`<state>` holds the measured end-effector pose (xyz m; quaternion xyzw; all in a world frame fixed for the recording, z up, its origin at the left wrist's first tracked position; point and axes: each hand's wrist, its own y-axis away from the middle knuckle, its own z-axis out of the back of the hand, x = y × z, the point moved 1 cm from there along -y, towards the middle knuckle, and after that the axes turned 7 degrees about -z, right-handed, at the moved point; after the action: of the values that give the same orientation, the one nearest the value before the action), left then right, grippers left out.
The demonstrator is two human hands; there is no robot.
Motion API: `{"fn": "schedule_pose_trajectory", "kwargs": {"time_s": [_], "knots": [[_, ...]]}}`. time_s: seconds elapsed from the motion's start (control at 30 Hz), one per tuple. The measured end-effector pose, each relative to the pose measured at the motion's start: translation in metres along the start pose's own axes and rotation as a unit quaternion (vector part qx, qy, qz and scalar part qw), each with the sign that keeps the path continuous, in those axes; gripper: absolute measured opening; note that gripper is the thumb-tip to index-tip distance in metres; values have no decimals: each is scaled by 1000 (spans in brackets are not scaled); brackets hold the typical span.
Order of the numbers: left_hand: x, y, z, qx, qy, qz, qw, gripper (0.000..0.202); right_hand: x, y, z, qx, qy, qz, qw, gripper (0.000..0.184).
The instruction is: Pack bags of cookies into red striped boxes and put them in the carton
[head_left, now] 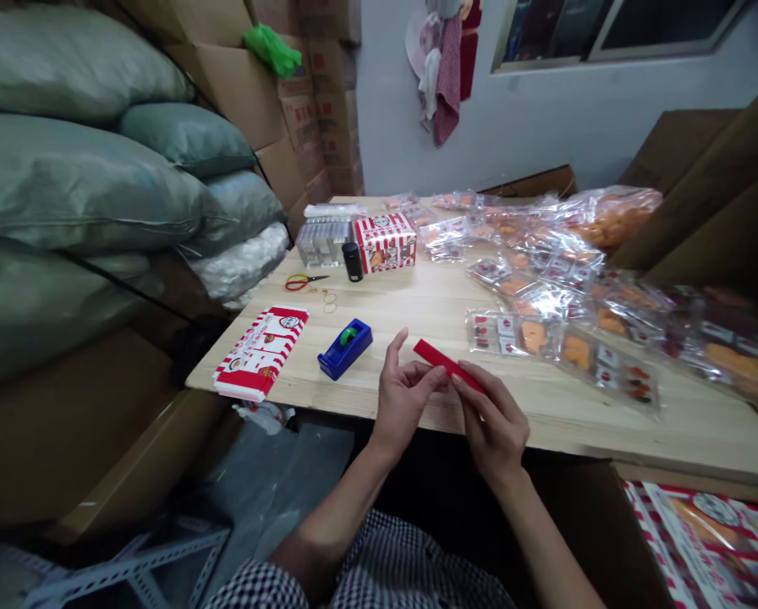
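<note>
A narrow red strip (431,353), which looks like card, is held slantwise just over the table's front edge. My left hand (401,402) pinches its near side between thumb and fingers, with the index finger raised. The thumb and fingers of my right hand (498,423) close on the strip's right end. Left of my hands stands a blue tape dispenser (344,348) with a green roll. Beyond it lies a flat stack of red-and-white printed cartons (261,351). To the right, a clear packet (512,332) with orange contents rests nearest my right hand.
Scissors (304,282), a black bottle (353,262), clear plastic boxes (323,240) and a red-and-white striped box (388,243) stand toward the table's back left. Several packets (550,254) cover the right side. An open carton (633,516) holds printed bags at lower right. Sacks (87,178) pile up left.
</note>
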<state>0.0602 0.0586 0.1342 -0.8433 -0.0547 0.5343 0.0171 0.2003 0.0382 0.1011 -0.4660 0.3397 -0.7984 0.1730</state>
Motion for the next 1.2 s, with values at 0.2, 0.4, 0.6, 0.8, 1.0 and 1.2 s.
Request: {"fn": "schedule_pose_trajectory", "kwargs": {"time_s": [0.2,0.4,0.6,0.8,1.0,1.2], "knots": [[17,-1,7,2,-3,52,999,85,7,-5,7,5,-22,-24,999,50],[7,-8,17,-52,-281,-127,950,70,34,-23,22,2,-92,-125,988,38],[-4,-8,22,143,-288,-89,943,29,22,-33,39,150,-132,-222,954,35],[31,-50,31,221,-430,-167,859,32,-49,-1,11,34,-249,-440,862,40],[90,-120,6,232,-573,-153,771,54,-105,48,-23,-88,-247,-520,813,56],[139,-178,-34,260,-584,-64,766,84,-125,68,-10,-158,-225,-534,800,66]]}}
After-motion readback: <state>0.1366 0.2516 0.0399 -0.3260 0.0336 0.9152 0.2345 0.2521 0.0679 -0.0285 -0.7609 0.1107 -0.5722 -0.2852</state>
